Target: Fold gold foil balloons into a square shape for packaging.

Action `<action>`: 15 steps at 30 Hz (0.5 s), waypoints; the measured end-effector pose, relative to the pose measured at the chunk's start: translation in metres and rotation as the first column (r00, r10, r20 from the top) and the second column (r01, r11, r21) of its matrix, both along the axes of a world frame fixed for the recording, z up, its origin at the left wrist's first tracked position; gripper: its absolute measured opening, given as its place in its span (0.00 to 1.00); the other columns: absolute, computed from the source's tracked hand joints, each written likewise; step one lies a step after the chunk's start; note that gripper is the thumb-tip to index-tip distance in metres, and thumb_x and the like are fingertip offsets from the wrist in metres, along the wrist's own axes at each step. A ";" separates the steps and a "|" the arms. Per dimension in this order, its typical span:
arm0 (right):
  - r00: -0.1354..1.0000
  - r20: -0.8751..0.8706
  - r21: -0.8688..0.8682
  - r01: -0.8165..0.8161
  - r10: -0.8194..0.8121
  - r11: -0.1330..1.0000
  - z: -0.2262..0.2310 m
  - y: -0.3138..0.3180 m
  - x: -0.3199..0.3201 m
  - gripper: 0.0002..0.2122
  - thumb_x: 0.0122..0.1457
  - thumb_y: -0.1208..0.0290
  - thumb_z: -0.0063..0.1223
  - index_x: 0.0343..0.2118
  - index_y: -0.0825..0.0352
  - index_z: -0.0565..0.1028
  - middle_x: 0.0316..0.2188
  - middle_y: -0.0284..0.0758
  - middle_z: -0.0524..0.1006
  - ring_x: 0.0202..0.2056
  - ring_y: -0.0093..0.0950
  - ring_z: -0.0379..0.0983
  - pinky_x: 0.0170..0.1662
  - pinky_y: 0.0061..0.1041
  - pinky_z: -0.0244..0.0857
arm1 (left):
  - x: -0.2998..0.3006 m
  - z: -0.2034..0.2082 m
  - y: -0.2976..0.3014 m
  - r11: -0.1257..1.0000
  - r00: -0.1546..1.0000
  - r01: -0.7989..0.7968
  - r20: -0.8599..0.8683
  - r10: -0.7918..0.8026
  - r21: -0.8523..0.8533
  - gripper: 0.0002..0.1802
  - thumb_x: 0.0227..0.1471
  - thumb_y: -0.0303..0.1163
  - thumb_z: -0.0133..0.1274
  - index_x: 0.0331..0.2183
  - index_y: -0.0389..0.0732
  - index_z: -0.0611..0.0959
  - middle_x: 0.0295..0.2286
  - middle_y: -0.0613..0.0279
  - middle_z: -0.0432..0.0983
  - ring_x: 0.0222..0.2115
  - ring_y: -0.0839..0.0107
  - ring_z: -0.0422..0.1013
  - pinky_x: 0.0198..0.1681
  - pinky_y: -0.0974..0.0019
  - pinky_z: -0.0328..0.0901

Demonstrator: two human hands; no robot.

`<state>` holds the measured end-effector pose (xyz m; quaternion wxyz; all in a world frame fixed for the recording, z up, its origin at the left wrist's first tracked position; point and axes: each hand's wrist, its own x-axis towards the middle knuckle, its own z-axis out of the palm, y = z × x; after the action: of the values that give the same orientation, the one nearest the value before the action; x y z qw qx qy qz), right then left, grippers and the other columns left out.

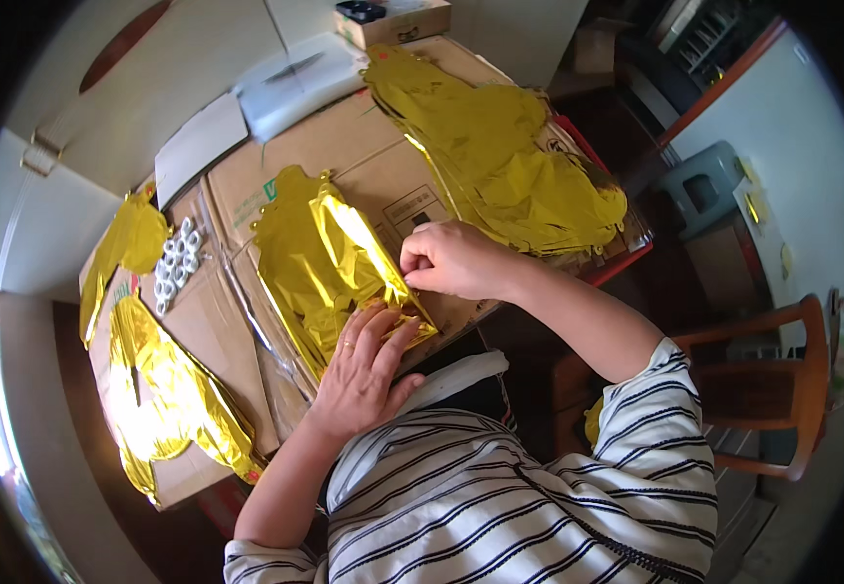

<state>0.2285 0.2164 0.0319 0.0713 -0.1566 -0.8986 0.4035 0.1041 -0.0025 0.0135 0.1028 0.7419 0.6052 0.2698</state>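
Presently: gold foil sheet [305, 248] beneath left hand [359, 375]
Fingers slightly spread on its near end; right hand [451, 261] curled at its right edge, pinch unclear; remainder extends beyond the grip across cardboard [334, 141]

A white top [500, 511] with paired black stripes and matching sleeves [651, 414] is worn.

It looked like a room in a home, though which room could not be told. White cabinet doors [213, 63] with a metal pull handle [42, 153] and a red-brown oval inlay [125, 46] lined one side; a wooden chair [817, 389] with a curved frame and what seemed a grey plastic stool [729, 167] were household furniture. The cardboard-covered surface [305, 136] suggested a makeshift workplace there.
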 end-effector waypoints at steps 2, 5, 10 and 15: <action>1.000 0.026 0.045 0.012 -0.013 0.999 -0.002 -0.001 0.005 0.07 0.52 0.72 0.63 0.27 0.69 0.77 0.29 0.39 0.79 0.31 0.34 0.78 0.37 0.32 0.71 | 0.000 0.000 -0.002 1.000 1.000 -0.012 0.015 0.012 -0.018 0.36 0.53 0.41 0.62 0.60 0.39 0.70 0.55 0.44 0.64 0.60 0.43 0.59 0.65 0.43 0.55; 0.993 -0.109 0.176 0.074 -0.055 0.982 -0.009 -0.006 0.019 0.07 0.52 0.71 0.64 0.25 0.67 0.77 0.27 0.38 0.77 0.31 0.38 0.77 0.35 0.37 0.71 | -0.001 -0.001 0.002 1.000 1.000 0.004 -0.004 -0.004 -0.030 0.35 0.53 0.41 0.62 0.58 0.36 0.70 0.54 0.43 0.65 0.59 0.40 0.60 0.64 0.43 0.56; 0.890 -0.456 0.350 0.179 0.001 0.919 -0.044 -0.020 0.045 0.04 0.50 0.72 0.64 0.26 0.62 0.78 0.30 0.29 0.73 0.36 0.32 0.71 0.43 0.37 0.65 | -0.001 -0.005 0.001 0.999 1.000 -0.004 0.006 0.004 -0.040 0.33 0.55 0.41 0.61 0.56 0.34 0.71 0.54 0.40 0.65 0.58 0.37 0.61 0.62 0.42 0.57; 0.898 -0.440 0.472 0.202 0.030 0.858 -0.054 -0.032 0.066 0.12 0.56 0.67 0.56 0.42 0.63 0.81 0.52 0.40 0.74 0.51 0.38 0.69 0.55 0.40 0.62 | 0.000 -0.005 0.003 0.998 1.000 -0.016 -0.002 0.016 -0.065 0.33 0.57 0.45 0.60 0.55 0.32 0.72 0.53 0.39 0.66 0.58 0.36 0.61 0.62 0.40 0.57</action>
<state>0.2949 0.1848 -0.0219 0.3255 -0.0800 -0.9259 0.1744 0.1044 0.0010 0.0080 0.1244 0.7335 0.6195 0.2505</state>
